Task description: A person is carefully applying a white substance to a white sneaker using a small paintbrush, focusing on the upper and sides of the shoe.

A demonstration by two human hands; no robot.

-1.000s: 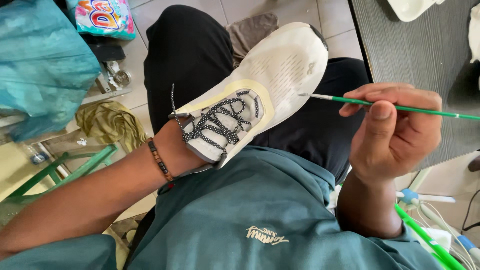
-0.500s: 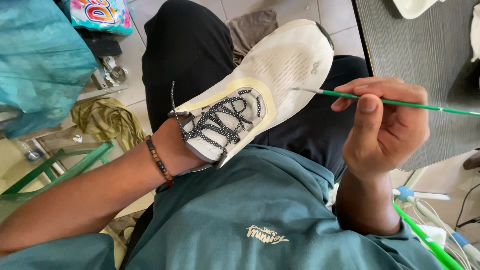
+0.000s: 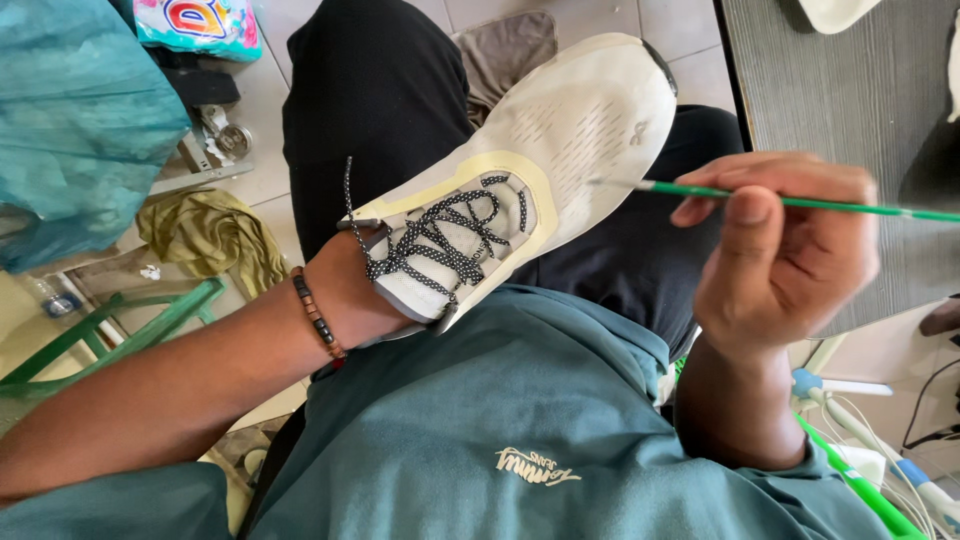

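On the lap, one white sneaker sleeving the hidden left hand, fingers untellable, right hand pinching one green paintbrush.

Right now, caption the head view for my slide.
Left hand inside a white sneaker; right hand touches a green paintbrush to its toe.

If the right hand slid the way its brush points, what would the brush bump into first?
Probably the white shoe: the right hand aims the green paintbrush leftward, its tip already at the shoe's toe area, though depth is unclear.
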